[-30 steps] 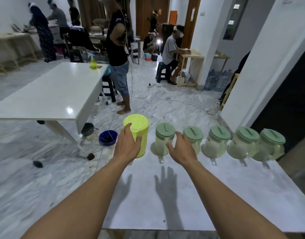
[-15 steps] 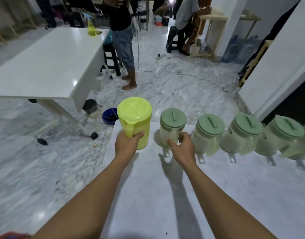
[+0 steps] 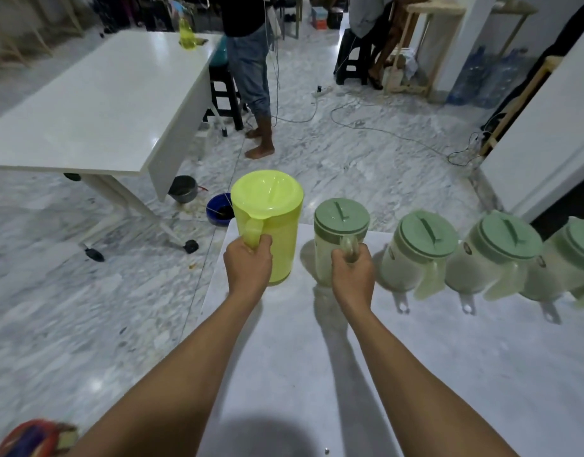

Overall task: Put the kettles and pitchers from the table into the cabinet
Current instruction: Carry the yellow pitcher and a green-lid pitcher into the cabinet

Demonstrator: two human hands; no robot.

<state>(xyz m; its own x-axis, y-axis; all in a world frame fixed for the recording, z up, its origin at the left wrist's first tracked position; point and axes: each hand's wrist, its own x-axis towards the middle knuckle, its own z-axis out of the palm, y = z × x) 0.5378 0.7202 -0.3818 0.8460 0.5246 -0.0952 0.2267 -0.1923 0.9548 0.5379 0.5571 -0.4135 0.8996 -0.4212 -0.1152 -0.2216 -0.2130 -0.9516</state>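
Note:
A bright yellow-green pitcher point(image 3: 277, 219) stands at the far left corner of the grey table point(image 3: 449, 374). My left hand point(image 3: 249, 265) is closed around its handle. Right of it is a pale green pitcher with a darker green lid point(image 3: 340, 222), and my right hand point(image 3: 353, 275) grips that one's handle. Three more pale green lidded pitchers point(image 3: 425, 245) stand in a row further right along the far edge, the last one cut off by the frame.
Beyond the table's far edge is marble floor with a blue bowl point(image 3: 219, 209) and a dark pot point(image 3: 184, 189). A long white table point(image 3: 96, 103) stands to the left. A person point(image 3: 251, 70) stands ahead, and cables point(image 3: 366, 123) trail across the floor.
Both hands reached the pitchers and closed on their handles. The camera has tilted down and moved closer to the table.

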